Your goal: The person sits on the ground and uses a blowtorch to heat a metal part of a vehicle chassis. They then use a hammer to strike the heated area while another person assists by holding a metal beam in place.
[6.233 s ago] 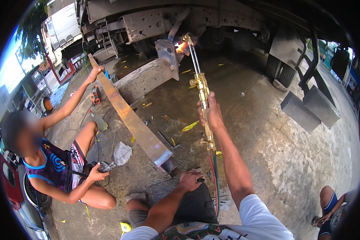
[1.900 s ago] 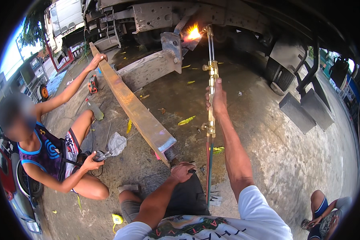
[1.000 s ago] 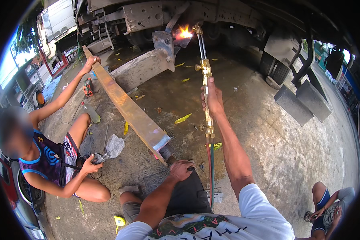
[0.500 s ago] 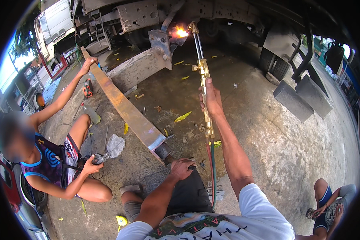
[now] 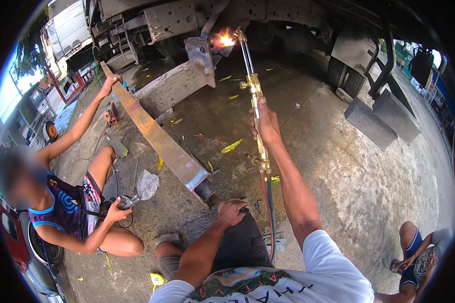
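My right hand (image 5: 266,121) is closed round the brass body of a cutting torch (image 5: 256,93), whose hoses (image 5: 269,212) run back towards me. The torch head points left at a bright orange flame (image 5: 226,40) on the metal beside a bolted bracket plate (image 5: 199,53) under the truck. Over my knee, my left hand (image 5: 231,212) is closed, with a small dark end (image 5: 244,210) poking out of it; its kind I cannot make out. Just ahead of that hand lies the open end of a long rusty steel beam (image 5: 156,136).
On the left a seated co-worker (image 5: 60,202) rests one hand on the beam and holds a metal tool (image 5: 129,201) in the other. A thick grey beam (image 5: 172,86) extends from the bracket. Another person (image 5: 419,257) sits at lower right. Two dark metal blocks (image 5: 371,123) stand at right.
The flame at the metal has changed shape slightly and the view has shifted a little. Both my hands keep their holds, and the co-worker stays in place.
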